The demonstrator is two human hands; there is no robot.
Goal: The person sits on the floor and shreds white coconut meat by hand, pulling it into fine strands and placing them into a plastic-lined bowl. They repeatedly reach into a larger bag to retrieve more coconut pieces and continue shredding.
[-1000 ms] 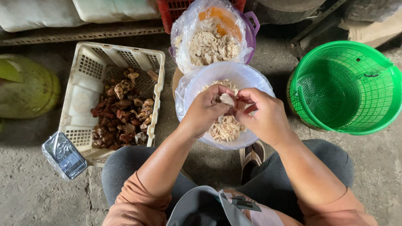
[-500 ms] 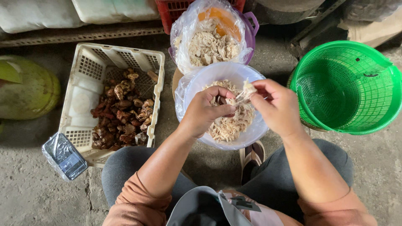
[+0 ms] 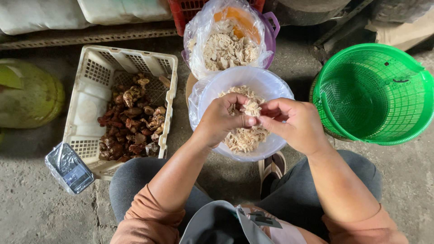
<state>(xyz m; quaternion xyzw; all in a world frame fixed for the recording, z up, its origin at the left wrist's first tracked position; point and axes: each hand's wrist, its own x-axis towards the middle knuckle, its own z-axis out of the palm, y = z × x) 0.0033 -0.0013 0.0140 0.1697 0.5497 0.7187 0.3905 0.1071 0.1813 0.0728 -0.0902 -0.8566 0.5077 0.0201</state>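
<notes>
Bare forearms, salmon-orange sleeves pushed up, grey trousers, possibly striped sandal.

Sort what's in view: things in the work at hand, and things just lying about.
In use: left hand and right hand pinching a pale piece; lined bowl of shreds; bagged shreds; white crate of brown pieces.

Lying about: green basket; foil packet; red crate.

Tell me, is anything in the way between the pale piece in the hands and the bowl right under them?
Nothing visible. The left hand and right hand pinch the pale piece directly above the bowl, whose bag-lined top is open, with only pale shreds inside.
</notes>
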